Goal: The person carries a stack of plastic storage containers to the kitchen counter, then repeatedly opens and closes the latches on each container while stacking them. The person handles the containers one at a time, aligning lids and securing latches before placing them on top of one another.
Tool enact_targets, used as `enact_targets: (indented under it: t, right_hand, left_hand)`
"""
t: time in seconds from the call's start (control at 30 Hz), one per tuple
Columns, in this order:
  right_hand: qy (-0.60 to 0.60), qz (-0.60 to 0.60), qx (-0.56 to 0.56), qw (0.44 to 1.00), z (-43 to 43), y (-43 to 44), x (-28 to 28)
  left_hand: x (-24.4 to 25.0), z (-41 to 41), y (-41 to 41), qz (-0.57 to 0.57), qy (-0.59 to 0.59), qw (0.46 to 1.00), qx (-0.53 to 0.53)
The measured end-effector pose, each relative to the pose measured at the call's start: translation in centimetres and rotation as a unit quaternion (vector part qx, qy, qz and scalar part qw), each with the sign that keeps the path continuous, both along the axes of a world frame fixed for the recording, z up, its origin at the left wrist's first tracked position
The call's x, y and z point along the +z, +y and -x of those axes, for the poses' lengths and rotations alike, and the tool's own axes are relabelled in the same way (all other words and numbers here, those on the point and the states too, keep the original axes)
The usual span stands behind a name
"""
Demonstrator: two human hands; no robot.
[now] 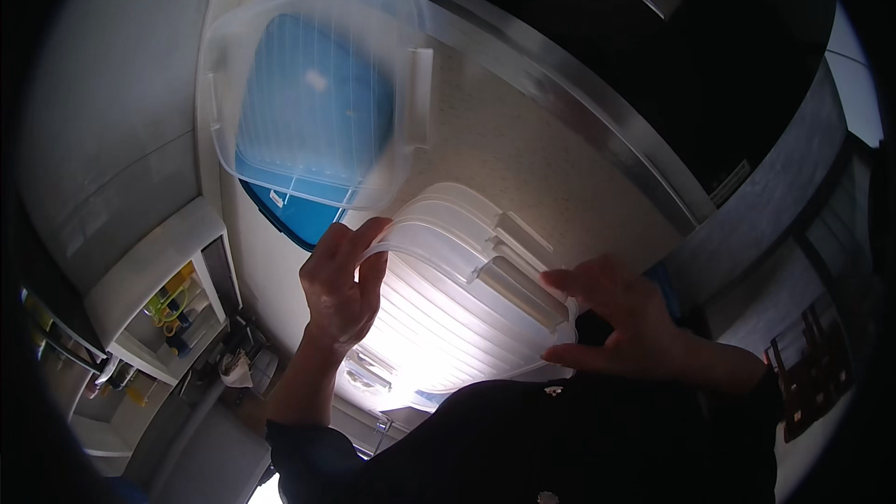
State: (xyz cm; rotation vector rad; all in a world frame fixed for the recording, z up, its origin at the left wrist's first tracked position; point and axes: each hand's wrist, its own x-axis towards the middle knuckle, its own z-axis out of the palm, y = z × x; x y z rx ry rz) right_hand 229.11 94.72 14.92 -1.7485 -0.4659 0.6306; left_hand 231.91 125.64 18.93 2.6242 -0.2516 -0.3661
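Observation:
In front of me is a stack of translucent ribbed plastic lids (455, 308) with clip latches along the right edge, glaring brightly near my body. My left hand (343, 280) pinches the rim of the top lid at its far left corner, thumb and fingers on either side. At the right edge is my right hand (616, 322), thumb and fingers spread, fingertips beside or on a clip latch (521, 290); whether they grip is unclear. Beyond my left hand, another translucent lid (315, 189) lies over a blue plastic piece (304, 213), partly seen through it.
A speckled countertop (504, 126) lies under the lids, bordered by a metal edge strip (602, 126) and a dark surface (672, 70). On the left stands a white shelf unit (168, 280) holding yellow and green items. Several small things lie near a crumpled white item (236, 369).

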Motion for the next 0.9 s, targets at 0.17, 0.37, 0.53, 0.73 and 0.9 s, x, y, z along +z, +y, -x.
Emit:
enact_targets:
  t: [0.17, 0.37, 0.53, 0.73, 0.9]
  right_hand:
    - [-0.028, -0.066, 0.0, 0.997, 0.0, 1.1, 0.5]
    - [-0.09, -0.073, 0.033, 0.993, -0.1, 1.7, 1.2]
    - [-0.028, 0.024, 0.036, 0.999, -0.5, 1.6, 1.2]
    - [-0.056, 0.133, 0.047, 0.988, -0.9, 1.6, 1.0]
    - [-0.03, 0.069, 0.026, 0.997, -0.4, 1.7, 0.4]
  left_hand:
    - [0.0, -0.1, 0.0, 0.007, -0.003, 1.0, -0.004]
    - [0.1, -0.1, -0.1, 0.009, 0.0, 1.0, -0.002]
    - [0.1, 0.0, 0.1, -0.001, 0.008, 1.0, -0.003]
    - [0.1, -0.3, 0.1, -0.003, 0.005, 1.0, -0.019]
    - [0.2, -0.2, 0.2, -0.006, 0.008, 1.0, -0.026]
